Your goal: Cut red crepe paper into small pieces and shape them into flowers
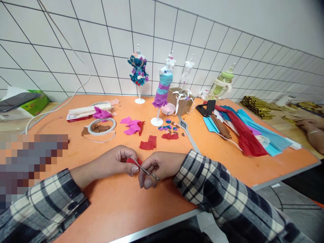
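Head view, and both hands are busy on the near side of the striped dress form (165,86). The left hand (120,162) pinches a small red piece (130,160); the right hand (159,164) grips a slim metal tool (146,171), likely scissors, though its grip hides too much to be sure. Looks like trimming or shaping, and that calls for a steady pinch, tip clear of the skin. Textures now: the red scraps (149,143) just before the form look thin, crinkly, straight-edged; its turquoise-and-purple wrap (164,81) ends ruffled above a smooth, round white base (157,122).
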Available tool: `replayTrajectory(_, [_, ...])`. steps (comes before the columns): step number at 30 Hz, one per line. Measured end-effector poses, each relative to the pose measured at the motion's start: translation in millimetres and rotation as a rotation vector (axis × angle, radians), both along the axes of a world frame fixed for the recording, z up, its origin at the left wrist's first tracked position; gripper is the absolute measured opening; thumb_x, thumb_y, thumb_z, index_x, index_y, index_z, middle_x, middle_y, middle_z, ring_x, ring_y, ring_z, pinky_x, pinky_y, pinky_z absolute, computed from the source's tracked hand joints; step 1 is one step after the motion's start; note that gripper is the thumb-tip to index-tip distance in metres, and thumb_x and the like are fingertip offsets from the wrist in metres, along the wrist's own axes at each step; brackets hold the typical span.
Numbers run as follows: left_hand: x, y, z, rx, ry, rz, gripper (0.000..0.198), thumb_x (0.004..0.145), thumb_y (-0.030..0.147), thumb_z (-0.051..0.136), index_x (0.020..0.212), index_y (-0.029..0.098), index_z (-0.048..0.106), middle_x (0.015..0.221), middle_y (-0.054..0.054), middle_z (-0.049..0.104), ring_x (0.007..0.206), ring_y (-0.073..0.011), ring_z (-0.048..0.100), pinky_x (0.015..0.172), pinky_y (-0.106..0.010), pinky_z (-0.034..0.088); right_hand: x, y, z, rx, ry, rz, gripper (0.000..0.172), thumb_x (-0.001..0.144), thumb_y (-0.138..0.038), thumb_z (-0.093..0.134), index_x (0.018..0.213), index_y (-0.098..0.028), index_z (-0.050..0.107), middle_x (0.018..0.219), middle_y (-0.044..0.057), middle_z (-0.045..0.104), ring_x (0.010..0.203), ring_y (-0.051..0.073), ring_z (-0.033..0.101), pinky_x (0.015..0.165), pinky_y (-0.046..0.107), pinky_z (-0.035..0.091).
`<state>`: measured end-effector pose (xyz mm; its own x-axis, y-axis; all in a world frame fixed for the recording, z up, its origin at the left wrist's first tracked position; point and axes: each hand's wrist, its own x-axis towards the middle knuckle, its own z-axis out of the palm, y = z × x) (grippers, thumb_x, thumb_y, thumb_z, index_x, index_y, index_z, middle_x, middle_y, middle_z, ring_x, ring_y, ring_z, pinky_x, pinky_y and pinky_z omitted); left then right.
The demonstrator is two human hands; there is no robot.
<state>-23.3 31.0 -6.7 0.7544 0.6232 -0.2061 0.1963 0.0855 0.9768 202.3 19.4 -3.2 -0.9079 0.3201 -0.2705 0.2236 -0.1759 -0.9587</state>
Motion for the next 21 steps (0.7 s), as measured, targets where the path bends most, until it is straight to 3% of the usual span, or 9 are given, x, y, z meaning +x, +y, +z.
replayTrajectory(21, [1.5, 0.0, -1.7, -0.02, 0.022, -0.035, 0.027, 0.072, 0.035, 0.085, 0.065, 0.015, 0.068, 0.059, 0.004, 0.068, 0.055, -0.0087, 0.054, 0.055, -0.016, 0.042, 0.6, -0.2, -2.2, 0.036, -0.031, -0.009, 0.051, 0.064, -0.051, 0.089, 0.092, -0.013, 0.068, 0.069, -0.003, 0.065, 0.066, 0.009, 0.06, 0.071, 0.022, 0.045])
